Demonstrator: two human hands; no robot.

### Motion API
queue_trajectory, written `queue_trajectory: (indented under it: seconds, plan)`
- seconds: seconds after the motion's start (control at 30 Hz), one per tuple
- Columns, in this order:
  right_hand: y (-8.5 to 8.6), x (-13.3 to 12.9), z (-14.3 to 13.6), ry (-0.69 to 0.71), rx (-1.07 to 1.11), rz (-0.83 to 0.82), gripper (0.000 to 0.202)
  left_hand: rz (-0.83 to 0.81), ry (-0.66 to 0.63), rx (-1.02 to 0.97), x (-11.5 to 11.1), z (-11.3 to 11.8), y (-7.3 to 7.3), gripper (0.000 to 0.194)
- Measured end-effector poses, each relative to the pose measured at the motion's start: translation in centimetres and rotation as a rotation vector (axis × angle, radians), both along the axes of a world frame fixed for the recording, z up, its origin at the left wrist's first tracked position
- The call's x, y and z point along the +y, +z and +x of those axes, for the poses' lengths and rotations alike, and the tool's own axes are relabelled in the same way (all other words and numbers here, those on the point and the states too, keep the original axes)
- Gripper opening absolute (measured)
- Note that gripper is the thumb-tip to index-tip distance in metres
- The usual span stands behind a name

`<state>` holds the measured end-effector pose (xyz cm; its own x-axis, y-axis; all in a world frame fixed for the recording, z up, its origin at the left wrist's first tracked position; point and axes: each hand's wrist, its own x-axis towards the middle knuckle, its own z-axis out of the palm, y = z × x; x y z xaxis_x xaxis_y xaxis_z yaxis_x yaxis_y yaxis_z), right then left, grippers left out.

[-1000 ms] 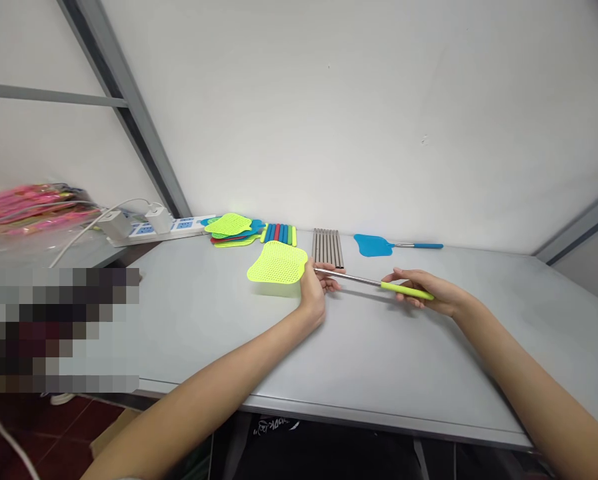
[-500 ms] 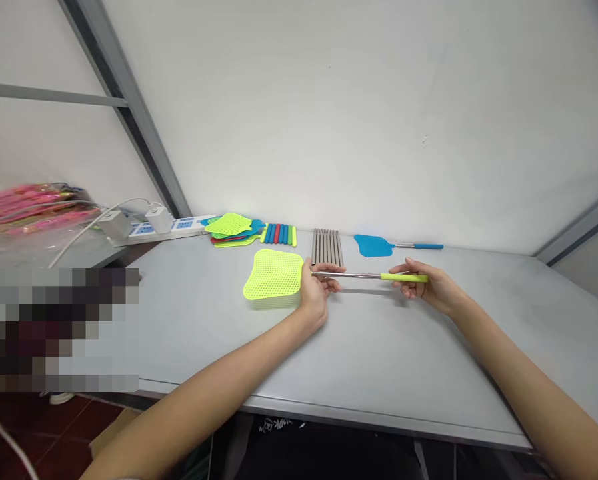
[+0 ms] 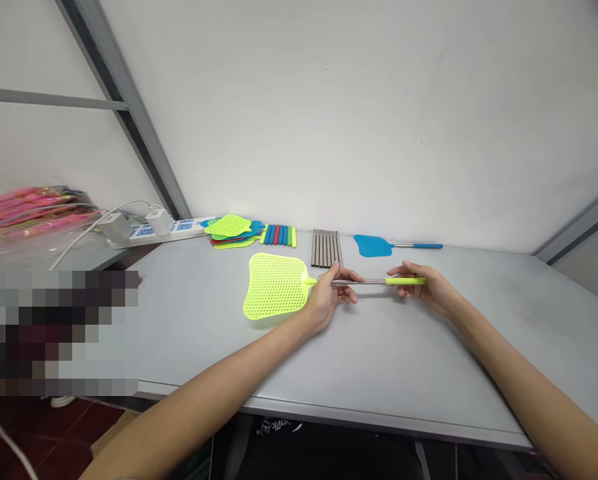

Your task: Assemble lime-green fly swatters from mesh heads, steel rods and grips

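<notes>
Bright, even light, soft faint shadows on table (image 3: 359, 360) below yellow-green swatter (image 3: 275, 287), pink bundle (image 3: 33, 207) blurry, lower left pixelated, wide-angle stretch at edges, top-right corner dark.

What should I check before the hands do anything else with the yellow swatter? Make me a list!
1. Left hand holds the metal rod near the yellow mesh head: ok.
2. Right hand holds the yellow handle: ok.
3. Handle meets the rod, with no gap showing: ok.
4. Handle is on tight: cannot tell by looking.
5. Blue swatter lies apart from both hands: ok.
6. Left thumb is clear of the metal tubes: cannot tell, they overlap in this view.
</notes>
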<state>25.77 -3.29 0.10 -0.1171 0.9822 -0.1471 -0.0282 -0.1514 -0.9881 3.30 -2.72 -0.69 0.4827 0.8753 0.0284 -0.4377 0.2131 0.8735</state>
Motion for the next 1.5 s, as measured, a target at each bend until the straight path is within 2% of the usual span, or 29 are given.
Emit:
queue_trajectory:
  seconds: [0.73, 1.07, 1.5]
  plan:
    - [-0.42, -0.08, -0.14, 0.115, -0.082, 0.02, 0.035, -0.02, -0.014, 0.018, 0.13, -0.08, 0.0, 0.04]
    - [-0.73, 0.07, -0.13, 0.1, -0.114, -0.003, 0.034, -0.022, -0.011, 0.075, 0.1, -0.07, 0.2, 0.041]
    - [-0.54, 0.04, -0.18, 0.08, -0.081, -0.054, 0.03, -0.016, -0.041, 0.084, 0.41, -0.21, -0.29, 0.042]
